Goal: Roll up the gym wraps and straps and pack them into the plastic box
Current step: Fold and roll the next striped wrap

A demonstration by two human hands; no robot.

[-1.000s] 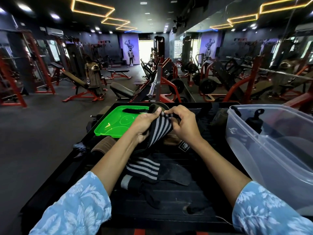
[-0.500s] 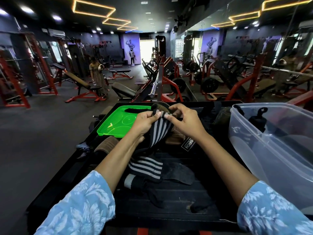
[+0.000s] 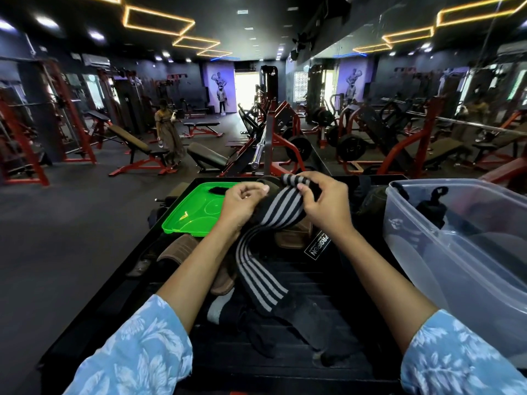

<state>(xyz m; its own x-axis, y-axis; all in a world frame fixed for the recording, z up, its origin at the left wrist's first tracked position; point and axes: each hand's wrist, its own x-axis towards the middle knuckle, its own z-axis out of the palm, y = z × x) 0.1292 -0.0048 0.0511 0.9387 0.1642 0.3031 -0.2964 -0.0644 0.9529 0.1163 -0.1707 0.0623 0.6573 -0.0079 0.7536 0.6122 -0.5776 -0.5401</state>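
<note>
The striped wrist wrap [image 3: 281, 206] (soft, limp, best rolled from its pinched end) was gripped by the left hand [image 3: 242, 202] and right hand [image 3: 325, 203] above the bench's far edge.

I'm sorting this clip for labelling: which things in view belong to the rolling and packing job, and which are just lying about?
Part of the job:
- striped wrap, held by the left hand and right hand
- clear plastic box
- green lid
- black wraps on the table

Just lying about:
- brown pads
- gym benches behind
</note>
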